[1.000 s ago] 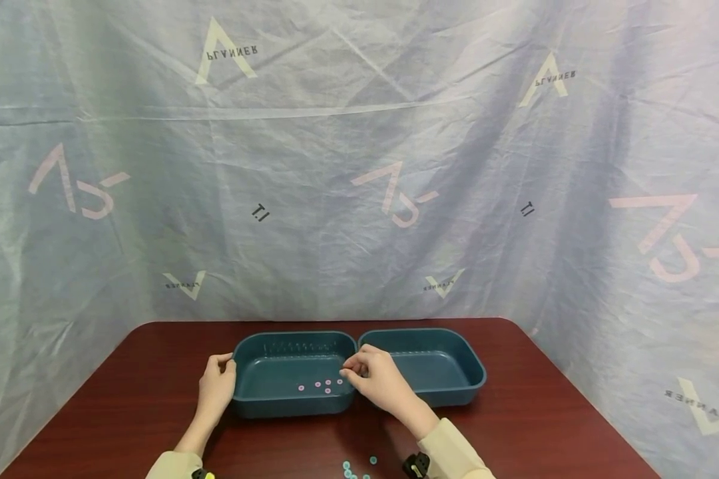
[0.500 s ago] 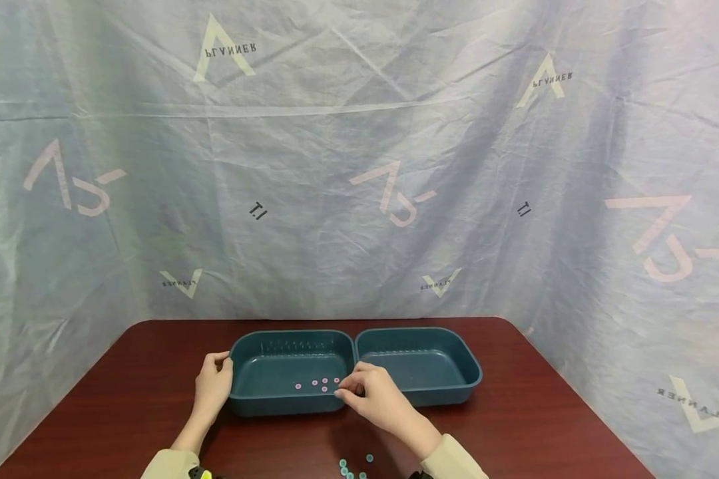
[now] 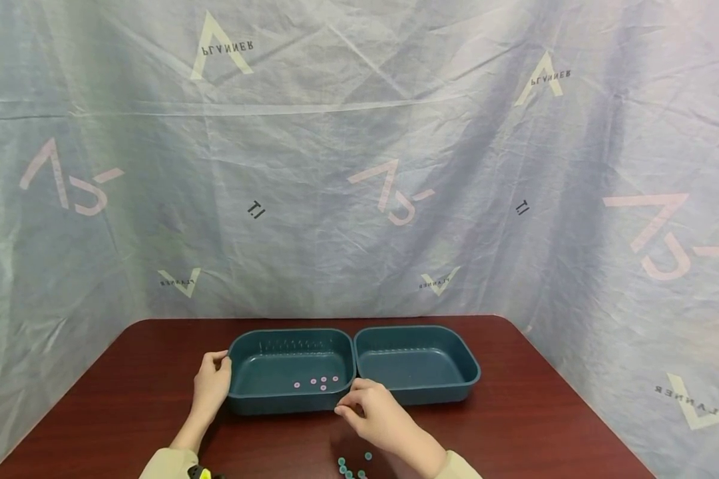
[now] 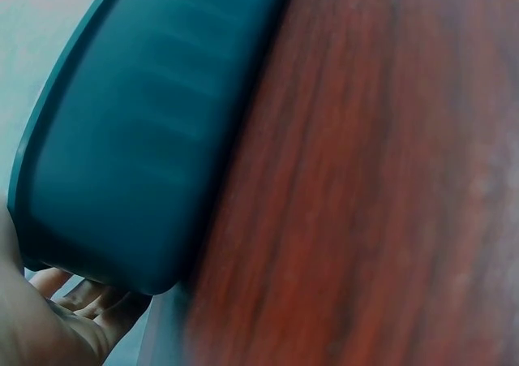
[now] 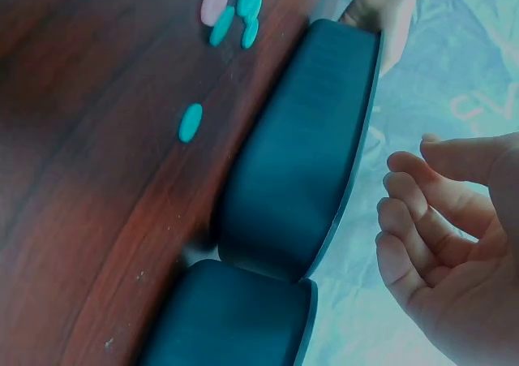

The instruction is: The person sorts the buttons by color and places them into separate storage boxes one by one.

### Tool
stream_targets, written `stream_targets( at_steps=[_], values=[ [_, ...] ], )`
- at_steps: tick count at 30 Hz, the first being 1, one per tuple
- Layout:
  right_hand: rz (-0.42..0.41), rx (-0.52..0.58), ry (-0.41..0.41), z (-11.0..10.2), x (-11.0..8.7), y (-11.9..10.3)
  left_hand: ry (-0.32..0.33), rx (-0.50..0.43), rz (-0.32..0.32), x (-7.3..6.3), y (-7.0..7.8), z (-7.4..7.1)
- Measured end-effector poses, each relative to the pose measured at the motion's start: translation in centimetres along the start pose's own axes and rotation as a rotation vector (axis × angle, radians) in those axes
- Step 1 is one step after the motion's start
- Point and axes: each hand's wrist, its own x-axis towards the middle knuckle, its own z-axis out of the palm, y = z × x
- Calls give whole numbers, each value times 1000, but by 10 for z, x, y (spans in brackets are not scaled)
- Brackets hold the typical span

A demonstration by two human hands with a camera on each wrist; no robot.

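My left hand (image 3: 212,382) grips the left end of a dark teal plastic tray (image 3: 281,404). Its fingers (image 4: 89,297) reach round that end in the left wrist view. Several small pink discs (image 3: 296,385), button-like with a dot at the centre, lie in the front right part of this tray. My right hand (image 3: 380,416) hovers in front of the point where the trays meet, fingers loosely bent. In the right wrist view a gap shows between its thumb and index finger, with nothing held. Several teal discs (image 3: 368,456) lie on the table nearer the body.
A second, matching tray (image 3: 416,397) stands against the first on the right, no discs showing inside. Among the teal discs on the table lies a pink disc (image 5: 215,3). The dark red wooden table (image 3: 126,392) ends at a printed grey curtain (image 3: 311,266) behind.
My right hand has drawn back from over the left tray's front right corner towards the body. The left hand keeps its hold on the tray, and the pink discs inside stay in place.
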Motion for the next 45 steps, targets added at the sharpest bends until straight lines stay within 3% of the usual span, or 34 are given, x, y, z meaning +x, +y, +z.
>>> stream_targets(
  at_steps=[19, 34, 45],
  values=[
    [38, 40, -115, -3, -24, -3, 20, 9, 9, 3, -1, 2],
    [9, 1, -157, -1, -38, 0, -4, 6, 2, 0, 2, -1],
    [56, 6, -221, -2, -45, 4, -22, 6, -9, -1, 4, -2]
  ],
)
